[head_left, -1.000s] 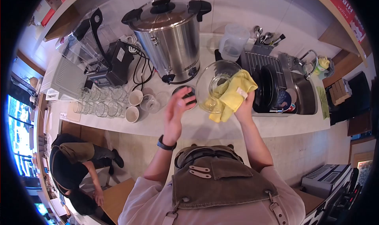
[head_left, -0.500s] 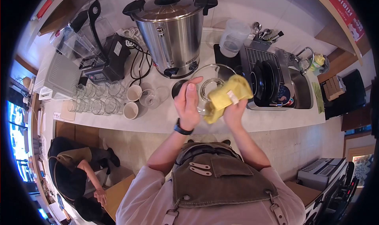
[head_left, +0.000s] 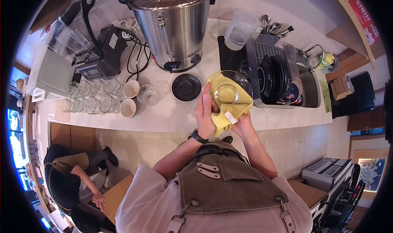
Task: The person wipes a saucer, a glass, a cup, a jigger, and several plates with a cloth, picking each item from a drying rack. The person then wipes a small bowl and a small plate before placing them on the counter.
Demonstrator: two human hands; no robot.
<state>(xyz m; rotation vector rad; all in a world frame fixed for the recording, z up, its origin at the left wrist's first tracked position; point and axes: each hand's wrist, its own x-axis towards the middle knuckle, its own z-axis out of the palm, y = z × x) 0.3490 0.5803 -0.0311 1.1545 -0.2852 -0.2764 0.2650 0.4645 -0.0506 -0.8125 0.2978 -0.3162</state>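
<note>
Above the counter's front edge I hold a clear glass bowl (head_left: 227, 94) with a yellow cloth (head_left: 224, 119) spread against it and seen through the glass. My left hand (head_left: 206, 116) is closed on the bowl's left side, thumb up along the rim, with cloth bunched beside the palm. On the lower right, my right hand (head_left: 243, 126) grips the cloth against the bowl; most of its fingers are hidden beneath. A black shallow dish (head_left: 186, 87) lies on the counter just left of the bowl.
A large steel urn (head_left: 172, 32) stands behind. Left are two cups (head_left: 128, 108), several glasses (head_left: 93, 104) and a blender (head_left: 100, 57). On the right, a dish rack (head_left: 275, 103) with black plates (head_left: 278, 79) adjoins the sink (head_left: 309, 85). Another person's arm (head_left: 88, 182) shows lower left.
The yellow cloth has gone from a bunch over the bowl's right side to spread against it. My right hand has moved lower, my left hand slightly right. The black dish is now uncovered.
</note>
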